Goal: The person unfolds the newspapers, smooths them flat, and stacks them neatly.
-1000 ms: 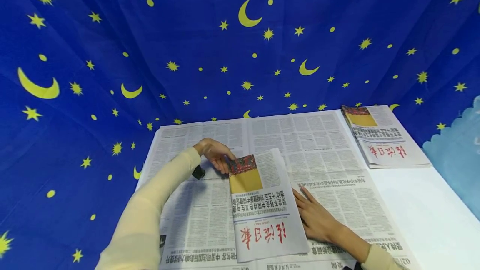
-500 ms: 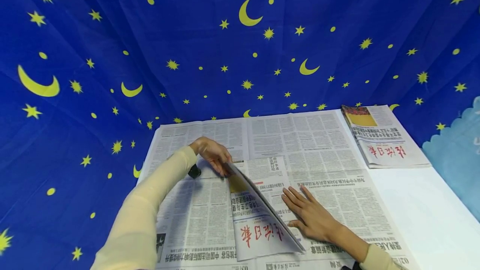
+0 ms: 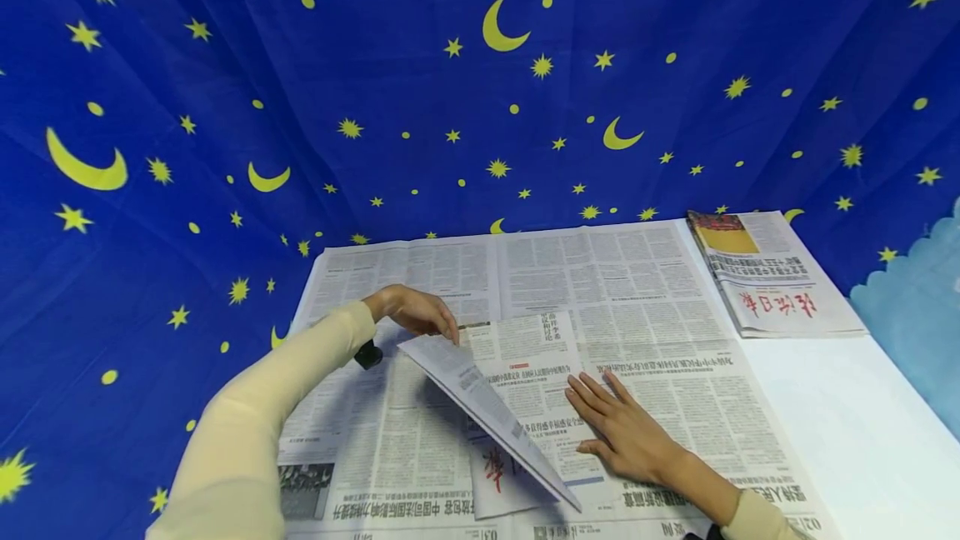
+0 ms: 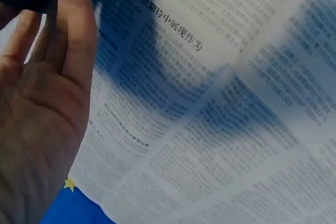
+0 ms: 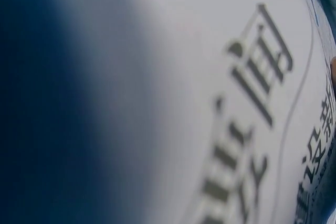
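A folded newspaper (image 3: 487, 411) lies over a spread-out newspaper sheet (image 3: 630, 307), its upper page standing up at a slant. At the far end of that raised page, my left hand (image 3: 416, 312) pinches the edge; the exact finger contact is partly hidden. In the left wrist view, the left hand (image 4: 44, 114) appears on the left above printed pages. My right hand (image 3: 622, 432) rests with fingers spread and straight on the newsprint, at the right side of the opened pages. The right wrist view holds mostly close, partly blurred newsprint (image 5: 252, 72).
Another folded newspaper (image 3: 780, 290) with red title characters lies at the back right. White table surface (image 3: 810, 382) shows beside the spread sheet. A blue curtain (image 3: 420, 90) with yellow moons and stars rises behind the table.
The left hand has drawn the folded newspaper's upper page up and over to the left, uncovering printed pages beneath. The right hand has shifted slightly left from the newspaper's edge and spread flat.
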`<state>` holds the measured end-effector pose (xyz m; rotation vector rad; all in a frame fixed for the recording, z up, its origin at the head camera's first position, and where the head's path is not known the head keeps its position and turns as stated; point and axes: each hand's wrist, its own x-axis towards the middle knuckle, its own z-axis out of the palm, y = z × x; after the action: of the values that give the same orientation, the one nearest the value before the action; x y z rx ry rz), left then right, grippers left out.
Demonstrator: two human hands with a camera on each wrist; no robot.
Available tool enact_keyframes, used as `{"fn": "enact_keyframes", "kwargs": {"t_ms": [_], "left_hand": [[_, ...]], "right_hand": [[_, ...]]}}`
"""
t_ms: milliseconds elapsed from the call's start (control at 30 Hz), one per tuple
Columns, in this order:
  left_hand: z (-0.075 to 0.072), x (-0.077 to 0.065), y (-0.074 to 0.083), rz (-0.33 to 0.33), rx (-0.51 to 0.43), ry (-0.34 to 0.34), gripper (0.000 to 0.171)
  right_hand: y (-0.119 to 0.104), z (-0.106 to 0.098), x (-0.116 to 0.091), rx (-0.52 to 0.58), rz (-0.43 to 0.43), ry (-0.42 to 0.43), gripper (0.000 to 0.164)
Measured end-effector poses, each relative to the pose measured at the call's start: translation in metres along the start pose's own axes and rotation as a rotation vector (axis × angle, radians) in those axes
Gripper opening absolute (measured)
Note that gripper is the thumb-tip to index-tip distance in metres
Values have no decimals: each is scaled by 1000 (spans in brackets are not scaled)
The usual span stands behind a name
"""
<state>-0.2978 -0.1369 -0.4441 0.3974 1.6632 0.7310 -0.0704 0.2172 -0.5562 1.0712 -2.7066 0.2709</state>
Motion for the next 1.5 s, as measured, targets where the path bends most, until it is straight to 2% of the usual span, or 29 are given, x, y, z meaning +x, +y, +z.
{"fn": "enact_keyframes", "kwargs": {"t_ms": [100,200,333,433,567,667,733,900,967,1067,1200,1267,1333,1400,1500], "left_hand": [[-2,0,-6,14,22,45,24],[-4,-1,-11,12,6,51,25],[-4,-9,-15,-62,-71,51,38],[-3,-14,-17,-117,-110,81,51],[-3,-23,-19,-135,-110,131,59],[-2,-32,-23,-150,-94,150,60],[-2,-37,-27,-159,-78,139,57],[-2,-48,-37,-165,-26,82,34],[-1,-50,-41,-179,2,96,26],[2,-53,-48,-212,103,188,23],[8,-54,-57,-215,365,322,21],[11,-54,-60,-195,495,362,19],[12,-53,-64,-174,580,386,16],[14,-54,-68,-157,619,416,15],[15,-55,-73,-112,592,441,14]], "right_hand": [[0,-1,1,0,0,-1,73],[-1,-1,2,5,6,1,73],[-4,1,2,24,21,4,74],[-7,3,1,41,30,12,74],[-8,4,2,47,38,20,74],[-7,4,2,44,41,19,74],[-7,3,3,41,40,16,73],[-5,0,3,34,38,4,74],[-4,-2,2,32,39,-1,74],[-3,-6,3,20,31,-11,74],[-1,-9,5,9,14,-37,74],[0,-11,5,4,5,-52,74],[1,-11,5,-1,-3,-58,75],[1,-12,5,-4,-12,-52,75],[3,-14,4,-1,-20,-46,75]]}}
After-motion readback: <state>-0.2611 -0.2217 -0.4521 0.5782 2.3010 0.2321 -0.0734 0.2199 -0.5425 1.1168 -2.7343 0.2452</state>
